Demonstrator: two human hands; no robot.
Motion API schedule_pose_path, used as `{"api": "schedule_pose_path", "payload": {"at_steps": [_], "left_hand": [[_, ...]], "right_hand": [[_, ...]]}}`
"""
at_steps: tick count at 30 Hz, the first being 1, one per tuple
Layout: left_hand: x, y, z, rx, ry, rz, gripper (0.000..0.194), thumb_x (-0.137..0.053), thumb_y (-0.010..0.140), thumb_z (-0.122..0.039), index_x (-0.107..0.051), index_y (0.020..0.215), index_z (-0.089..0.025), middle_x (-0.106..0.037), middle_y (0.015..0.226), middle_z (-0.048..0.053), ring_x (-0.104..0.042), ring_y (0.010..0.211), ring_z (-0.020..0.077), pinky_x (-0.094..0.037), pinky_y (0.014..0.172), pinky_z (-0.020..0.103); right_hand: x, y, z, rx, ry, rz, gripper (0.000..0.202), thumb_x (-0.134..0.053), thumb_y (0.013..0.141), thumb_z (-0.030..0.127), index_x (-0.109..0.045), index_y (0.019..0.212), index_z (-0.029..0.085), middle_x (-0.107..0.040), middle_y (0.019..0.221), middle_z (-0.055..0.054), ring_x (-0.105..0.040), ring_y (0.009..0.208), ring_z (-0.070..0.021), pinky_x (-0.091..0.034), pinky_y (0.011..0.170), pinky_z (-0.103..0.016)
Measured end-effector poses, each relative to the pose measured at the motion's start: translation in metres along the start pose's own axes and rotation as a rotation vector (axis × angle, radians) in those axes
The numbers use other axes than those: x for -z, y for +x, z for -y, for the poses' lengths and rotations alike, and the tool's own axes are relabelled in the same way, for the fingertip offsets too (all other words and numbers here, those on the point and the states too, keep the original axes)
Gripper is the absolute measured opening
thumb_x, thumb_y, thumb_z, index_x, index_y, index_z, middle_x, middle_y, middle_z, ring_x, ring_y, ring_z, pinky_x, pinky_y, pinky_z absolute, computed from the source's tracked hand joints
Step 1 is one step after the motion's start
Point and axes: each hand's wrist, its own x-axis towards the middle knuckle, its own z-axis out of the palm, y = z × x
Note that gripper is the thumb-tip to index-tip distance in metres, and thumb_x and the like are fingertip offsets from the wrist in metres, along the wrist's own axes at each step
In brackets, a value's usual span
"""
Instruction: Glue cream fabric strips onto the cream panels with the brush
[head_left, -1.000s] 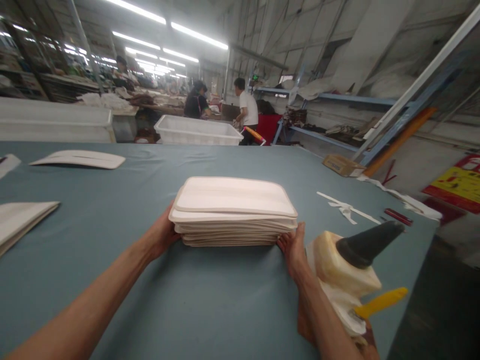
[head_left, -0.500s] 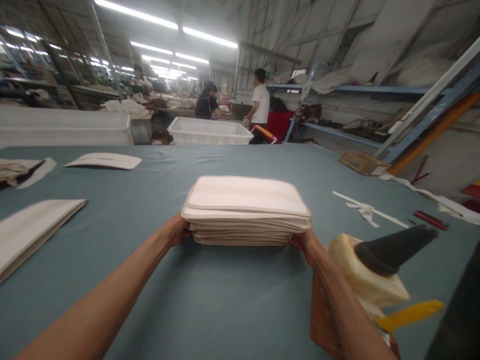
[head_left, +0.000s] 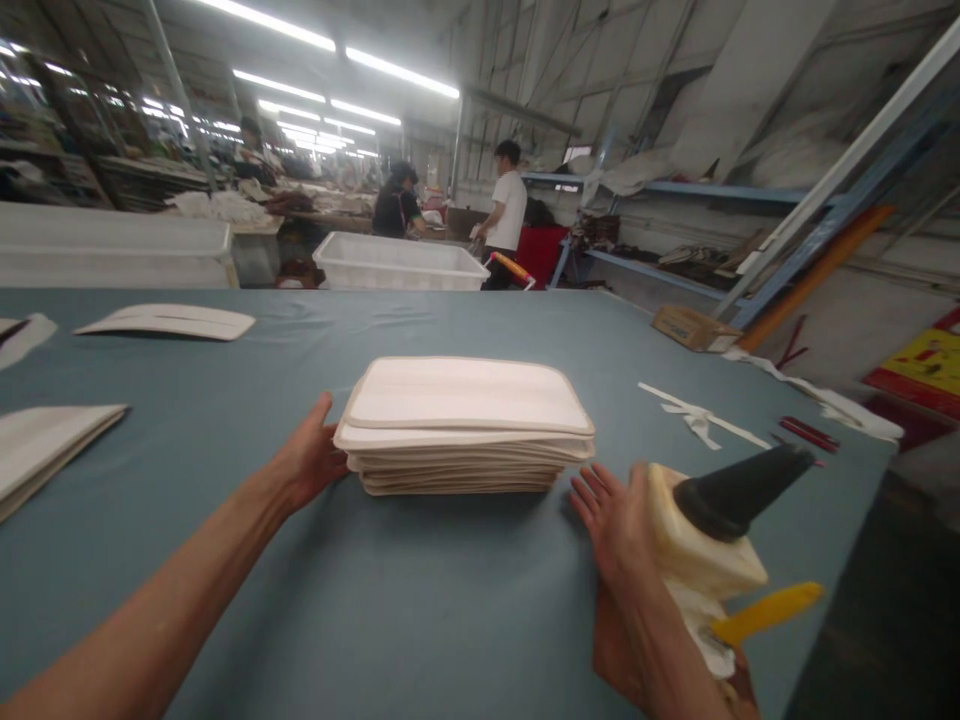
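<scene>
A stack of cream fabric panels (head_left: 465,430) with rounded corners and bound edges lies on the blue-green table (head_left: 442,600) in front of me. My left hand (head_left: 311,455) is at the stack's left end, thumb up and fingers partly hidden behind the panels' edge; it looks loose, not gripping. Off the stack's right corner, my right hand (head_left: 611,510) is open, its fingers spread and nothing in them. Close beside that hand stands a yellowed block-shaped container (head_left: 705,540) with a dark conical nozzle (head_left: 742,490). A yellow handle (head_left: 772,612) sticks out below it.
Folded cream panels (head_left: 52,445) and a single panel (head_left: 169,322) lie to the left. White strips (head_left: 701,415), a red tool (head_left: 810,433) and a cardboard box (head_left: 694,328) are on the right. Beyond the table are a white bin (head_left: 401,262) and several people.
Both hands have let go of the stack's ends; the right hand has drawn away to the right and opened. My view has turned slightly right.
</scene>
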Motion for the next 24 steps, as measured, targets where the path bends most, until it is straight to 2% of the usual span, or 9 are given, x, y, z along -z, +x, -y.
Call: {"api": "schedule_pose_path", "payload": {"at_steps": [2, 5, 7, 9, 12, 14, 17, 20, 24], "left_hand": [[0.006, -0.005, -0.007, 0.019, 0.005, -0.005, 0.077, -0.038, 0.096, -0.079, -0.077, 0.117, -0.016, -0.079, 0.1, 0.015, -0.071, 0.105, 0.0336, -0.059, 0.076, 0.039], [0.007, -0.018, -0.021, 0.016, 0.009, 0.051, 0.083, -0.041, 0.09, -0.086, -0.078, 0.115, -0.017, -0.08, 0.107, 0.016, -0.069, 0.111, 0.0357, -0.059, 0.082, 0.039], [0.001, -0.029, -0.029, 0.011, 0.015, 0.089, 0.084, -0.046, 0.086, -0.089, -0.079, 0.115, -0.017, -0.08, 0.109, 0.016, -0.07, 0.11, 0.0359, -0.059, 0.082, 0.039], [-0.008, -0.037, -0.035, 0.005, 0.028, 0.104, 0.081, -0.058, 0.08, -0.089, -0.078, 0.114, -0.017, -0.08, 0.11, 0.015, -0.071, 0.105, 0.0352, -0.059, 0.077, 0.038], [-0.021, -0.043, -0.04, -0.008, 0.042, 0.081, 0.074, -0.071, 0.074, -0.082, -0.078, 0.111, -0.018, -0.08, 0.109, 0.013, -0.072, 0.091, 0.031, -0.058, 0.065, 0.035], [-0.027, -0.042, -0.04, -0.016, 0.036, 0.048, 0.067, -0.073, 0.076, -0.078, -0.078, 0.11, -0.02, -0.081, 0.107, 0.011, -0.072, 0.083, 0.0279, -0.057, 0.06, 0.033], [-0.033, -0.037, -0.04, -0.018, 0.035, -0.008, 0.051, -0.078, 0.081, -0.063, -0.076, 0.11, -0.021, -0.081, 0.101, 0.009, -0.071, 0.074, 0.0248, -0.056, 0.056, 0.032], [-0.037, -0.033, -0.041, -0.005, 0.061, -0.064, 0.039, -0.077, 0.088, -0.049, -0.074, 0.111, -0.018, -0.079, 0.093, 0.009, -0.068, 0.066, 0.0212, -0.055, 0.053, 0.03], [-0.039, -0.033, -0.045, 0.012, 0.105, -0.127, 0.031, -0.066, 0.102, -0.043, -0.069, 0.117, -0.015, -0.073, 0.093, 0.004, -0.064, 0.065, 0.0132, -0.055, 0.058, 0.026]], "right_hand": [[0.008, -0.023, -0.001, 0.061, -0.002, -0.05, 0.093, -0.039, 0.092, 0.089, -0.055, 0.153, 0.021, -0.055, 0.161, -0.016, -0.057, 0.145, -0.0302, -0.051, 0.115, -0.045], [0.011, -0.036, 0.018, 0.115, -0.014, 0.014, 0.091, -0.046, 0.092, 0.086, -0.053, 0.155, 0.02, -0.062, 0.154, -0.015, -0.062, 0.139, -0.0296, -0.052, 0.113, -0.043], [0.006, -0.028, 0.043, 0.118, -0.039, 0.073, 0.089, -0.041, 0.096, 0.085, -0.053, 0.155, 0.019, -0.066, 0.149, -0.015, -0.067, 0.132, -0.0291, -0.055, 0.11, -0.042], [-0.004, -0.014, 0.069, 0.097, -0.095, 0.139, 0.08, -0.047, 0.099, 0.078, -0.058, 0.15, 0.018, -0.072, 0.141, -0.016, -0.071, 0.123, -0.0294, -0.056, 0.106, -0.043], [-0.02, 0.004, 0.093, 0.065, -0.194, 0.248, 0.056, -0.058, 0.1, 0.065, -0.074, 0.126, 0.019, -0.08, 0.119, -0.012, -0.074, 0.109, -0.0286, -0.059, 0.096, -0.041], [-0.028, 0.01, 0.099, 0.06, -0.246, 0.294, 0.042, -0.064, 0.099, 0.059, -0.078, 0.11, 0.02, -0.081, 0.108, -0.009, -0.074, 0.102, -0.0269, -0.059, 0.088, -0.037], [-0.034, 0.014, 0.099, 0.068, -0.306, 0.334, 0.03, -0.07, 0.096, 0.05, -0.078, 0.098, 0.022, -0.081, 0.104, -0.007, -0.071, 0.096, -0.0252, -0.058, 0.082, -0.034], [-0.039, 0.015, 0.099, 0.082, -0.347, 0.346, 0.026, -0.072, 0.093, 0.047, -0.077, 0.092, 0.022, -0.08, 0.101, -0.006, -0.069, 0.094, -0.0248, -0.057, 0.082, -0.034], [-0.047, 0.016, 0.1, 0.124, -0.376, 0.337, 0.027, -0.073, 0.089, 0.047, -0.077, 0.089, 0.02, -0.08, 0.099, -0.006, -0.067, 0.094, -0.0241, -0.055, 0.086, -0.033]]}}
